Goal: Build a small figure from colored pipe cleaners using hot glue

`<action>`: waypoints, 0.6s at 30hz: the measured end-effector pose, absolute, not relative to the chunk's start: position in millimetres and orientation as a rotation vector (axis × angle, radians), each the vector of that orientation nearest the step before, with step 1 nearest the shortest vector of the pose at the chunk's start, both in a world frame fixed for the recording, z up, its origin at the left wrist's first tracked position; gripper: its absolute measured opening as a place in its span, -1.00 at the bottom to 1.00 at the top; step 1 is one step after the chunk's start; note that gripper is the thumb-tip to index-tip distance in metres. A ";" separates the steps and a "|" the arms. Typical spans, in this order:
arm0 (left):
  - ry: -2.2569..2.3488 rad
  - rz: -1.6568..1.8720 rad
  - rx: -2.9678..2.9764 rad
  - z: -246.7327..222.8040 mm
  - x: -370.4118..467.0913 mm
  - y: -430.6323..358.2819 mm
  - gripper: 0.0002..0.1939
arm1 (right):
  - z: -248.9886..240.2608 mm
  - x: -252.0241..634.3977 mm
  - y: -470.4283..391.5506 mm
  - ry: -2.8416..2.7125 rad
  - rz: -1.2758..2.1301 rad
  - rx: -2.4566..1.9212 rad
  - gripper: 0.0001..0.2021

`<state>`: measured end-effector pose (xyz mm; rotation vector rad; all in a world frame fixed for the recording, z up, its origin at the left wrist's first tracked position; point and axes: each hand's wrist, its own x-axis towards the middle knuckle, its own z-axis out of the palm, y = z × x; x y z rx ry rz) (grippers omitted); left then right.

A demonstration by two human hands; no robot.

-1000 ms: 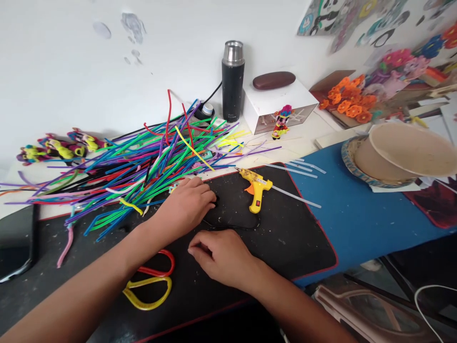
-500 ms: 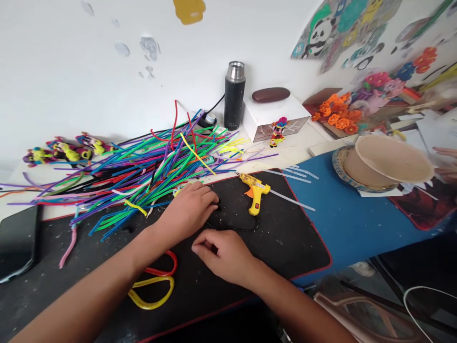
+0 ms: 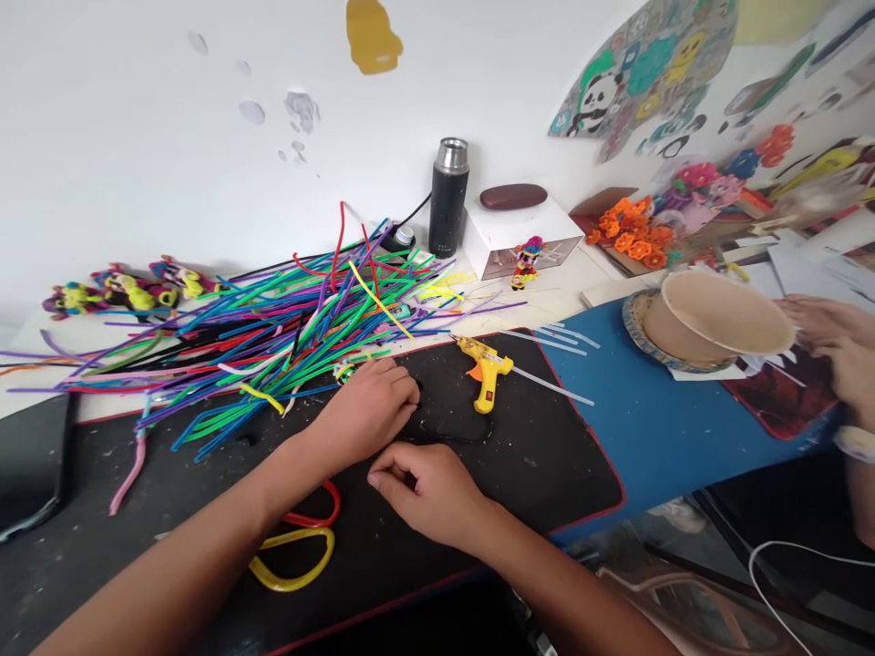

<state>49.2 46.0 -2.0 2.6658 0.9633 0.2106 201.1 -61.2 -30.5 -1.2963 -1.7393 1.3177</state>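
Note:
Over the black mat [image 3: 547,474], my left hand [image 3: 369,405] is curled, fingers bent down; whatever its fingertips hold, if anything, is hidden. A small green and yellow piece [image 3: 344,372] shows beside its knuckles. Just below and to the right, my right hand [image 3: 427,492] has its thumb and fingertips pressed together, and nothing can be made out in the pinch. A yellow glue gun [image 3: 487,369] lies right of my left hand. Scissors with red and yellow handles [image 3: 328,556] lie partly under my left forearm. Coloured pipe cleaners [image 3: 273,319] are heaped behind my left hand.
A black bottle [image 3: 447,205] and a white box [image 3: 492,237] stand by the wall, near a small figure [image 3: 528,264]. Several figures [image 3: 123,287] lie at the left, above a phone [image 3: 31,456]. Another person's hands [image 3: 840,337] are beside a beige bowl [image 3: 725,314].
The view has shifted slightly to the right. The other person's hands and wrist now show more fully at the right edge. My own hands have hardly moved.

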 end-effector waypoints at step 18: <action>1.168 0.698 1.796 43.8 1.8 57.6 -0.74 | -1.2 214.4 -17.1 -1.181 1.514 -1.222 -0.75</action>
